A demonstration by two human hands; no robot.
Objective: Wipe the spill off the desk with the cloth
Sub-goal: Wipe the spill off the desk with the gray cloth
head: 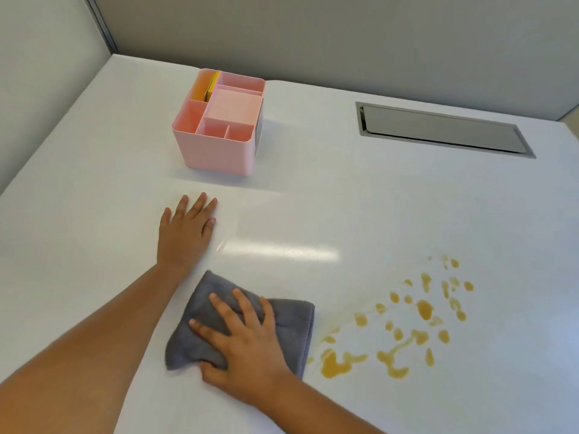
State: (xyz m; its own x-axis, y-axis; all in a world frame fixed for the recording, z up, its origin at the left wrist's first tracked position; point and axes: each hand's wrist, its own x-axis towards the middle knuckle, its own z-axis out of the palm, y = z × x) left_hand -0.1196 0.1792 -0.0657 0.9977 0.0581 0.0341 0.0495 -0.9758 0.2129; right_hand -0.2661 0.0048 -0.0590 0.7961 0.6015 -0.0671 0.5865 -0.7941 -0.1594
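A folded grey cloth (291, 324) lies flat on the white desk (344, 208), near the front centre. My right hand (247, 343) rests on top of it, palm down with the fingers spread, the thumb at the cloth's near edge. An orange-yellow spill (404, 324) of drops and streaks spreads over the desk just right of the cloth; its nearest blob almost touches the cloth's right edge. My left hand (186, 233) lies flat on the bare desk, above and to the left of the cloth, fingers slightly apart and holding nothing.
A pink desk organiser (219, 145) with several compartments and yellow paper in one stands at the back left. A grey cable-hatch lid (441, 130) is set into the desk at the back right. Grey partition walls (313, 36) enclose the back and left edges.
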